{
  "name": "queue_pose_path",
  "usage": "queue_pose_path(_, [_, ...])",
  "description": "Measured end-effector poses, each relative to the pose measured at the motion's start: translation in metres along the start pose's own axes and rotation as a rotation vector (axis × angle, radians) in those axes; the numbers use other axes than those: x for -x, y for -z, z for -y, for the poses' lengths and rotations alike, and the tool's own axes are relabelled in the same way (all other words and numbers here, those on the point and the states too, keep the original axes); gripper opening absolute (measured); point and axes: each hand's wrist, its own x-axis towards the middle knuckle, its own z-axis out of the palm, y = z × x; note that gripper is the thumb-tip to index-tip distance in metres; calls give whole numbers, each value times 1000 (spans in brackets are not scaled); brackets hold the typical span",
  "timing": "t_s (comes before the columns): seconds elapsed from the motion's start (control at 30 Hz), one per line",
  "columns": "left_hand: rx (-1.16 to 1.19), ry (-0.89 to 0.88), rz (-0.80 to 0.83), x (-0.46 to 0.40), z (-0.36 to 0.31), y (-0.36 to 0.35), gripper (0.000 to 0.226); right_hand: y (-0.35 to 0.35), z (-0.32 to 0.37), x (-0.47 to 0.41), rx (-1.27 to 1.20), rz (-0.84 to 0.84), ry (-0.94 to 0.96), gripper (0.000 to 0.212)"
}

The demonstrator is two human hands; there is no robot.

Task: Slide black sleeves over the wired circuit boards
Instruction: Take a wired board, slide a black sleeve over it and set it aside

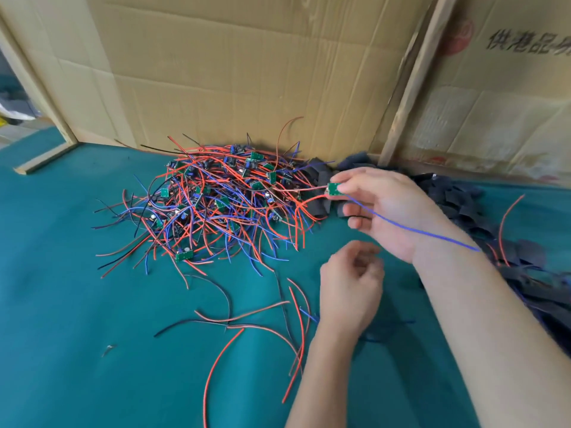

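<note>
My right hand (387,211) pinches a small green circuit board (333,190) between thumb and fingertips, just right of the pile. A blue wire (426,232) trails from the board across my right wrist, and red wires run left into the heap. My left hand (352,285) hovers lower with its fingers loosely curled, blurred, and I see nothing in it. A big tangle of wired circuit boards (216,205) with red, blue and black leads lies at the centre. Black sleeves (457,196) are heaped along the right side behind my right hand.
A teal mat (77,304) covers the table. Cardboard sheets (231,72) stand as walls behind the pile and to the right. Loose red and black wires (262,316) lie on the mat in front of my left hand. A wooden strip (46,159) lies at far left.
</note>
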Motion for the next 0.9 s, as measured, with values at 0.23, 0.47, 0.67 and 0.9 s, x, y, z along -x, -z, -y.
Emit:
queue_pose_path(0.23, [634,166,74,-2,-20,14,27,35,-15,43,312,-386,523,23])
queue_pose_path(0.47, [808,190,112,-2,-19,20,36,17,-52,64,1023,-107,667,11])
queue_pose_path(0.67, [698,230,7,-2,-14,17,26,47,-21,31,538,-64,238,19])
queue_pose_path(0.9, [614,355,-39,-1,-15,15,22,74,-44,-59,1008,-414,102,17])
